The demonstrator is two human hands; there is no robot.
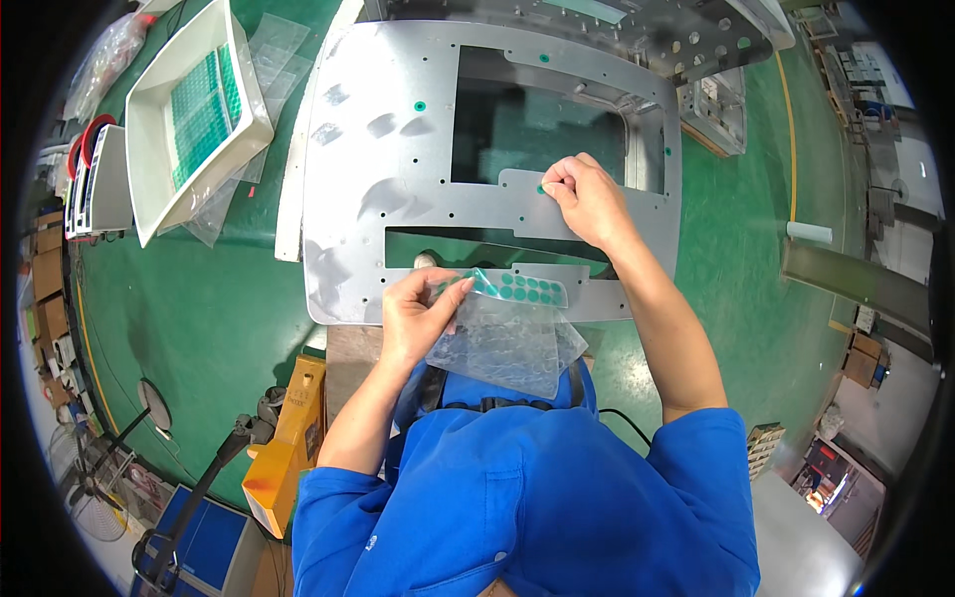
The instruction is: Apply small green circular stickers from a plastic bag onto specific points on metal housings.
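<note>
A: Quick check, what's the R hand [587, 199] doing?
B: Pinching, thumb & index nearly tog., other fingers curling in. A green dot sticker [541, 189] is showing right at the tips, by the grey metal panel's [358, 169] tab jutting into the big cut-out [537, 129]. Can't tell if the tips are gripping it or only touching.
A: And the L hand [413, 308]?
B: Nearly closed, thumb vs. fingers, holding the L end of the sticker strip [532, 289]. Strip's sitting in front of the torso, at the panel's near edge, w/ clear film [497, 348] hanging below.
A: Tips for doing it well?
B: IMO: handle the dot by its rim so the glue's staying clean. Line it up b4 contact, then press from the centre out, esp. round the edge. Pref. hold the strip flat, b/c its L part is bending & catching glare.
A: Any ref. for a finished one?
B: Yep, another dot [420, 105] is lying on the panel, upper L. Prob. match that look.
</note>
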